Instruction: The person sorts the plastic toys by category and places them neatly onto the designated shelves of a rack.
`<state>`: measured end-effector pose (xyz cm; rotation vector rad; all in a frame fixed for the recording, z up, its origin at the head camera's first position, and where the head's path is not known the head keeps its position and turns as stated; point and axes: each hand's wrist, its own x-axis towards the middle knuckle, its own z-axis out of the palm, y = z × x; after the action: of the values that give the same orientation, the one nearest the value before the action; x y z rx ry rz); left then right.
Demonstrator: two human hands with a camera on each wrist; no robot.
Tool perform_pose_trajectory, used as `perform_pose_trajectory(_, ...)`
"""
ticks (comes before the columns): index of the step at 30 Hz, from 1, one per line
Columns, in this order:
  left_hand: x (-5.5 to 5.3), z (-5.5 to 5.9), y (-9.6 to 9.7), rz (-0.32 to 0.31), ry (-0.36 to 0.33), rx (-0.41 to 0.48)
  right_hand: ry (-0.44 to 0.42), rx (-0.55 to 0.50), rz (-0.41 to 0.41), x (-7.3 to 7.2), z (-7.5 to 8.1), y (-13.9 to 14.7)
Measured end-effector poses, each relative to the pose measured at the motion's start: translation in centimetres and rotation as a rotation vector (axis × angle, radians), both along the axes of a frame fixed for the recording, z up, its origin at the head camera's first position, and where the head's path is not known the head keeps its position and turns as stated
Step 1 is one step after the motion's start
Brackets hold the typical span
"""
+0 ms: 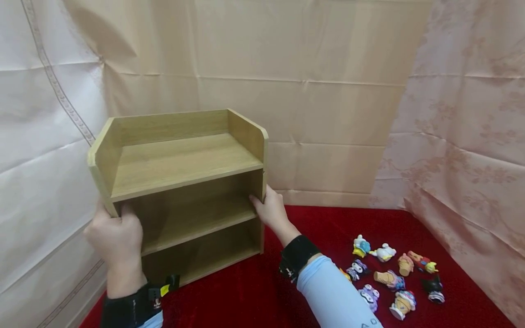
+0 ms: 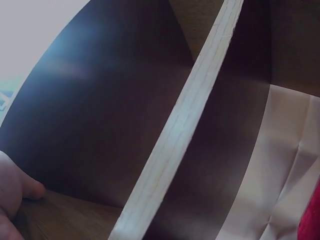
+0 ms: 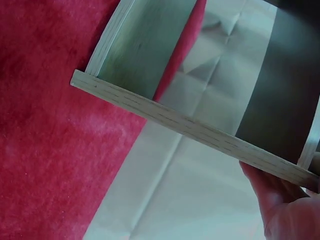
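A small light-wood shelf unit (image 1: 184, 157), with a raised rim around the back and sides of its top board, is gripped between two hands. My left hand (image 1: 116, 230) grips its left side panel, fingers curled around the front edge. On the opposite side panel my right hand (image 1: 271, 210) holds on, thumb inside the middle compartment. In the left wrist view a pale board edge (image 2: 175, 125) crosses the picture, with part of the hand (image 2: 12, 195) at the lower left. The right wrist view shows the side panel's edge (image 3: 190, 127) and my fingers (image 3: 270, 187) against it.
A red cloth (image 1: 328, 223) covers the table. Several small toy figures, among them a purple one (image 1: 369, 296) and a white one (image 1: 384, 252), lie at the right. Behind hangs a beige curtain (image 1: 340, 114); a white cloth (image 1: 45, 182) hangs close on the left.
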<state>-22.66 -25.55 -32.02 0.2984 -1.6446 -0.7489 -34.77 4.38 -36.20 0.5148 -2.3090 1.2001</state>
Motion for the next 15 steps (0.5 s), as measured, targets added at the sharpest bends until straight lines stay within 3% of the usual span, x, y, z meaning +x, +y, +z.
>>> perform_pose_trajectory(8,-0.09,-0.13,-0.02,0.017,0.040,-0.027,0.047,0.001,-0.030,0.02,-0.34,0.02)
perform_pose_trajectory(15,-0.40,-0.47,0.13,0.033,0.069,-0.017,0.112,-0.016,-0.009,-0.16,-0.93,0.35)
